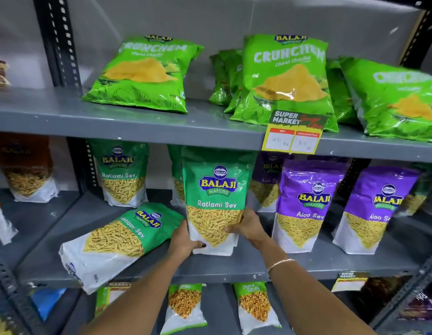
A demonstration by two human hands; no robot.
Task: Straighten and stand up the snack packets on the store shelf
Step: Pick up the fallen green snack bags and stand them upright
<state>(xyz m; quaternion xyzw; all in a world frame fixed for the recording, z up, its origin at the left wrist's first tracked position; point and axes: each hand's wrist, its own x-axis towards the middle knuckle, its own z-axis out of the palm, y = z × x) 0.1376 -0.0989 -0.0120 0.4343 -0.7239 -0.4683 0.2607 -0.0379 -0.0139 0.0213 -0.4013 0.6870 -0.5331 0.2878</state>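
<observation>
A green Ratlami Sev packet (pixel 216 189) stands upright at the front of the middle shelf (pixel 234 267). My left hand (pixel 183 240) grips its lower left edge and my right hand (pixel 246 224) grips its lower right side. Just to its left another green Ratlami Sev packet (pixel 113 240) lies tipped over, its white bottom hanging past the shelf's front edge. Two more green packets stand behind, one at the back left (pixel 123 172) and one partly hidden behind the held packet (pixel 177 175).
Purple Aloo Sev packets (pixel 304 204) (pixel 374 209) stand to the right on the same shelf. Green Crunchem bags (pixel 282 78) (pixel 144 73) lean on the top shelf behind a yellow price tag (pixel 292 134). Chana Garam packets (pixel 254 305) stand on the shelf below.
</observation>
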